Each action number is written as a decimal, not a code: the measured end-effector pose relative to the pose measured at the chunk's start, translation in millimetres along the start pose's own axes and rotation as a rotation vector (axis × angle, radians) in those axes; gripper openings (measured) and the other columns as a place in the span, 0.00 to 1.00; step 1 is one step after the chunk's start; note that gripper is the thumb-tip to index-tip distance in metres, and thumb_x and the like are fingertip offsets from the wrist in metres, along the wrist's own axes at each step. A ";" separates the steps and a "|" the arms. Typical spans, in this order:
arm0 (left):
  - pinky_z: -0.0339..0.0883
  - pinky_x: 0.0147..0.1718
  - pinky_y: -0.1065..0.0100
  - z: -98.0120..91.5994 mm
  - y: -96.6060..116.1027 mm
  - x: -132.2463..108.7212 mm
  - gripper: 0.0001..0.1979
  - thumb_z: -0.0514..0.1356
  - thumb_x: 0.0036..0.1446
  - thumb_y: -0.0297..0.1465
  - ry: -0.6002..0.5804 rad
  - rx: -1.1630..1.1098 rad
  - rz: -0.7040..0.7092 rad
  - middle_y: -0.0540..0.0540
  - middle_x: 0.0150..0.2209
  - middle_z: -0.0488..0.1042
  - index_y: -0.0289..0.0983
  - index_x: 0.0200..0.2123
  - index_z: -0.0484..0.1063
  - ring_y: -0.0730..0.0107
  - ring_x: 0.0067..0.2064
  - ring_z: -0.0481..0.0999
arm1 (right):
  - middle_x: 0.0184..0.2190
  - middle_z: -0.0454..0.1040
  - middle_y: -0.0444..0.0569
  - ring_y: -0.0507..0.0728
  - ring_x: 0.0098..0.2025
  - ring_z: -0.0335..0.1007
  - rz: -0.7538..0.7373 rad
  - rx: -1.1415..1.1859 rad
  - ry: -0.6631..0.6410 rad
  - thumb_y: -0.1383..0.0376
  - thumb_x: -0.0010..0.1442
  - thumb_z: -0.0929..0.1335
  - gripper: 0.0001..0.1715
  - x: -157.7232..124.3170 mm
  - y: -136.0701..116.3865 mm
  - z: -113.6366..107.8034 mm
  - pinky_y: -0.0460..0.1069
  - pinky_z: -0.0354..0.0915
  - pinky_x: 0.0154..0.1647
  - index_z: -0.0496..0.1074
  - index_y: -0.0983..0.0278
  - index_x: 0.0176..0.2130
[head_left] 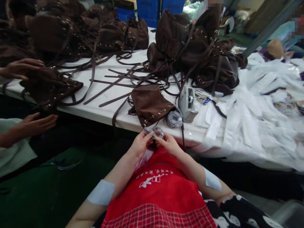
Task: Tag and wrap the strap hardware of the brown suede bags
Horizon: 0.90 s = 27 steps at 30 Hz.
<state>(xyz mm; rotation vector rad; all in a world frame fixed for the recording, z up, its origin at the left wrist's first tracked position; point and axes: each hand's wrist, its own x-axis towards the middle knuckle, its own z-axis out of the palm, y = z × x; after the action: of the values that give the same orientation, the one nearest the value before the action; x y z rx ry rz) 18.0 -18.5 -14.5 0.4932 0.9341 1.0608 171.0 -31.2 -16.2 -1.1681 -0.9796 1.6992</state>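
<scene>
My left hand (142, 143) and my right hand (168, 142) meet just off the table's front edge, fingers pinched on a clear, greyish plastic strip (157, 130) that curls in a loop between them. Directly beyond them a small brown fringed bag (152, 103) lies on its side, its mouth with gold eyelets turned toward me. Right of that bag sits a coiled roll of similar greyish plastic (174, 119). What the strip belongs to, if anything, is hidden behind my fingers.
A small whitish box (188, 103) stands beside the roll. Heaped brown bags (201, 57) and loose straps (118, 83) cover the white table (99, 109). White plastic packaging (251, 117) spreads on the right. At left, a co-worker's hands (40, 125) are around another brown bag (47, 85).
</scene>
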 end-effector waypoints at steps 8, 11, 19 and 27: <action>0.65 0.27 0.75 -1.2 0.7 0.7 0.15 0.74 0.42 0.31 0.043 0.053 -0.001 0.49 0.27 0.78 0.31 0.32 0.76 0.78 0.25 0.72 | 0.30 0.73 0.44 0.51 0.28 0.68 -0.039 -0.056 0.001 0.51 0.46 0.76 0.28 5.0 3.1 -2.7 0.46 0.66 0.28 0.70 0.65 0.39; 0.68 0.30 0.72 -0.8 2.2 0.9 0.16 0.74 0.42 0.33 0.032 0.050 -0.032 0.46 0.31 0.80 0.31 0.34 0.76 0.74 0.29 0.76 | 0.31 0.73 0.45 0.52 0.28 0.69 -0.054 -0.092 -0.001 0.50 0.47 0.75 0.27 6.6 3.5 -4.3 0.47 0.67 0.29 0.68 0.65 0.38; 0.68 0.28 0.76 4.7 5.1 -0.7 0.19 0.72 0.44 0.41 0.010 0.138 -0.034 0.49 0.29 0.77 0.33 0.34 0.76 0.78 0.28 0.73 | 0.25 0.68 0.40 0.49 0.26 0.64 -0.179 -0.017 0.046 0.46 0.48 0.74 0.26 9.2 1.8 -0.8 0.45 0.64 0.28 0.67 0.63 0.33; 0.63 0.23 0.73 7.4 23.4 -10.5 0.17 0.69 0.48 0.43 0.035 0.588 0.121 0.48 0.25 0.73 0.34 0.25 0.75 0.75 0.24 0.68 | 0.21 0.69 0.40 0.48 0.21 0.61 -0.150 -0.023 0.035 0.41 0.50 0.71 0.29 20.6 -11.0 -19.5 0.45 0.59 0.25 0.69 0.65 0.29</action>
<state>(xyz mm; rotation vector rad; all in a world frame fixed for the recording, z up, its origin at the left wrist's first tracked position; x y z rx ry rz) 10.3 -17.2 11.1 1.0278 1.2630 0.8936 187.3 -5.5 -17.5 -1.1078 -1.0409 1.5477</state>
